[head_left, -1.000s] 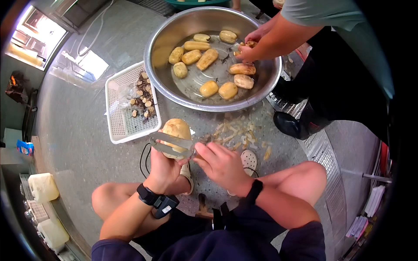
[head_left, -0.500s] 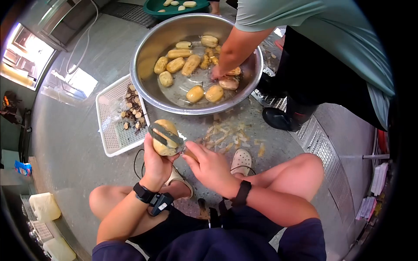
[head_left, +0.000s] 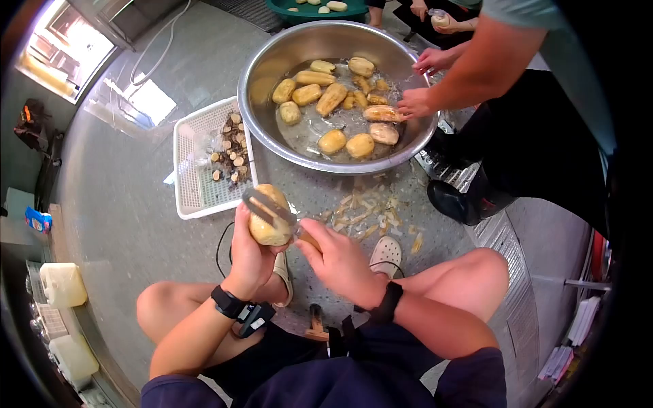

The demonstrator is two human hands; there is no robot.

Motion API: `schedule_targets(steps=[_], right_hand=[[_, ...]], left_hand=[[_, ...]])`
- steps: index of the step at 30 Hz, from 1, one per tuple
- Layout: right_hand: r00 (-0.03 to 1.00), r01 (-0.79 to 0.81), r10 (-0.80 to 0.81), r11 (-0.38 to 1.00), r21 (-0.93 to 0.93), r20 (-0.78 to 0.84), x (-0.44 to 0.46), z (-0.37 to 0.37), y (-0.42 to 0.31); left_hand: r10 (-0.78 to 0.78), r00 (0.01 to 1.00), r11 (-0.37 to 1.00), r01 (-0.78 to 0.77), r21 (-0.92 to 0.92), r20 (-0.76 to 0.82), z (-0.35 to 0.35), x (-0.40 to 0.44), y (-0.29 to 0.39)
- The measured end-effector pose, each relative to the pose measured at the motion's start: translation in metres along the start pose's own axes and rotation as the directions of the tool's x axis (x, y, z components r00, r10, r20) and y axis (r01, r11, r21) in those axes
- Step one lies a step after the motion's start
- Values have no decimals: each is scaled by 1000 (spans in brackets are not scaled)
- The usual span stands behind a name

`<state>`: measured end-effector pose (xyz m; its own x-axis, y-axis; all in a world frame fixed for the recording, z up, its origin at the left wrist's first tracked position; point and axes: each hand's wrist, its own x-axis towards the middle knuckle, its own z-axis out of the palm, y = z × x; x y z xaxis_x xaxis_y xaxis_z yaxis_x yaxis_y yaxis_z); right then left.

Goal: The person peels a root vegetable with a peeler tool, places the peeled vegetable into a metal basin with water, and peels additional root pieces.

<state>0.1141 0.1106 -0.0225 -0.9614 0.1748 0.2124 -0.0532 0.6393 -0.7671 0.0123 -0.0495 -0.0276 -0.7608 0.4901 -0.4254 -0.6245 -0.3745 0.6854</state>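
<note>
My left hand [head_left: 253, 253] is wrapped round a pale yellow root vegetable [head_left: 271, 230], held upright above the floor in front of my knees. In my right hand [head_left: 340, 258] is the handle of a peeler [head_left: 269, 207], whose metal head lies across the upper part of the vegetable. Beyond them stands a big metal basin [head_left: 299, 158] with several yellow-brown vegetables in shallow water. Peelings [head_left: 367, 209] are scattered on the floor between the basin and my right hand.
A white basket [head_left: 190, 200] with cut end pieces stands left of the basin. At the right a co-worker's two hands [head_left: 416, 103] are at the basin's rim. Another person's hands [head_left: 443, 22] and a green tub [head_left: 316, 15] show at the top. White canisters [head_left: 62, 285] stand far left.
The view has shifted. The co-worker's hands have come up to the basin's right rim, and small brown pieces now lie in the basin. The peeler's head has shifted slightly on the vegetable I hold.
</note>
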Motion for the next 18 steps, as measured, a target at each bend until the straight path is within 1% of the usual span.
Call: schedule_targets(steps=[1,3,4,7,10,13,14,16,18], right_hand=[[996,82,-82,996,-21,-18,2,-3,3],[993,115,-115,986,-123,9,4,-12,-1],[992,129,-127,976,-177,23,4,-16,-2],[997,47,-53,995,-93,-61,-3,-7,-1],[993,-92,89,995,-33,-78,-6,0,-6],[1000,31,-31,996,-83,5,0,-5,9],[998,41,-37,993,-106,41,2,-9,12],[992,68,-51,986,-153,115,8,-18,12],[997,-28,34,995,-92,68,4,-12,9]], left_hand=[[-40,999,999,40,-9,-1,0,-3,2],[-119,993,992,119,-30,6,5,-8,8],[-123,992,992,124,-39,18,5,-7,8],[-108,994,994,107,26,14,8,1,2],[16,1000,983,-18,180,14,0,12,-5],[-129,991,991,130,40,-28,8,6,0],[-170,984,985,170,8,62,0,8,1],[-163,986,986,162,41,36,-1,11,0],[-139,990,988,137,72,32,-5,17,-3]])
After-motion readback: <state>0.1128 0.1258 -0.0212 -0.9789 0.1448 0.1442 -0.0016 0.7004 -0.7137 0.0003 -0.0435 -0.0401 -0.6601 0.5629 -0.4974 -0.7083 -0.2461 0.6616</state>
